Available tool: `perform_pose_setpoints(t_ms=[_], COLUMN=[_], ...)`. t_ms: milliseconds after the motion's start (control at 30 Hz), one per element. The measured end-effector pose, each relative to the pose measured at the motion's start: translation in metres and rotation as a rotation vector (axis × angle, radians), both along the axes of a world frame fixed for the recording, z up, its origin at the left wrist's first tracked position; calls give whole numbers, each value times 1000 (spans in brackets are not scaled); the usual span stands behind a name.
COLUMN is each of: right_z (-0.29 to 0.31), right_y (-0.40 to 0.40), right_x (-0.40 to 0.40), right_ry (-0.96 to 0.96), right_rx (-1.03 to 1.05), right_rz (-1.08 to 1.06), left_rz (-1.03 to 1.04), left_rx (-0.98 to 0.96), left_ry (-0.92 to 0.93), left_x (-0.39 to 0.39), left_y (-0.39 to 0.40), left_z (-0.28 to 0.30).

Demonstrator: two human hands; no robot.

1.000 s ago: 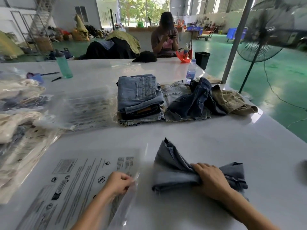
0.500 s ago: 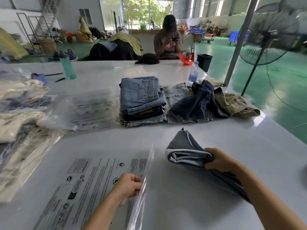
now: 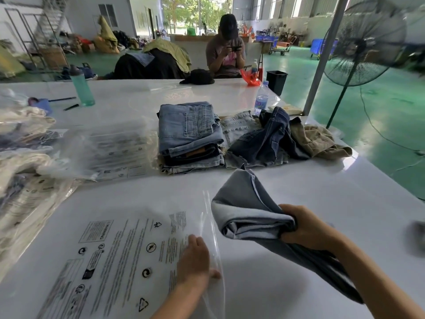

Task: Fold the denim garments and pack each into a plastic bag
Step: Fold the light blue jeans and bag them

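The folded denim garment (image 3: 250,212) is bunched in your right hand (image 3: 305,229), lifted off the white table (image 3: 299,180). Your fingers are closed tight around its middle, and one end points at the open mouth of the plastic bag (image 3: 128,247). The other end hangs down under your arm.

Your left hand (image 3: 195,259) lies on the bag near its mouth, with the thumb pinching the clear top flap. The bag lies flat on the table with black warning print on it.

Farther back sits a neat stack of folded jeans (image 3: 190,137). Just to its right is a messy pile of loose denim (image 3: 264,139), with a tan garment (image 3: 319,139) beside that. To the left are more empty bags (image 3: 115,148) and some packed ones (image 3: 23,171).

At the far end stand a green bottle (image 3: 81,86) and a clear water bottle (image 3: 261,99). A person sits behind the table, and a big fan (image 3: 361,42) stands on the right.
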State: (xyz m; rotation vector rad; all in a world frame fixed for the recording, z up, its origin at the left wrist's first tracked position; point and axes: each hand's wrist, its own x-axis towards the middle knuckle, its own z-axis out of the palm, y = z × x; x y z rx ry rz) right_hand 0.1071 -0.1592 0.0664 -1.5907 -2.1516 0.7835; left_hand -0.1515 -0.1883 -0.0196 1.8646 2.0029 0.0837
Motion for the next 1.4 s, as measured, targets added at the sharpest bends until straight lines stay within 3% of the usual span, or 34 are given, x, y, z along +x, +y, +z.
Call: perform_pose_setpoints(t_ms=[100,167,267,300,467,567,667,800,967,1200,1400], right_z=[-1,-7,-21,-26,-48,-51,-46,-38,-33,-32,-33], right_y=[-8,-9,-6,-5,-11,-17,-22,-25,-29,-19,7], right_x=[-12,-21,-31,-34,-48,-56,-62,-72,-97,-131,-164], right_ry=[-57,-104,-251,-325,-631,-719,-684,-568,-586,-506,-425], right_rx=[-1,-33,-52,-40,178,372,358,345,286,227,-48], right_rz=[70,125,153,154,232,251,215,220,323,434,445], left_rz=[-5,23,121,149,-12,-68,-100,-117,-58,-186,-203], left_rx=[8,15,-32,-50,190,406,396,253,159,20,-61], left_ry=[-5,-193,-635,-675,-320,-70,14,17,38,-61,-71], left_x=[-4,-10,-23,-30,-54,-47,-37,-19,-12,-5,-15], left_y=[-1,-4,-1,0,-3,-7,-13,-14,-11,-14,-10], left_z=[7,4,3,6,44,71,87,92,92,91,85])
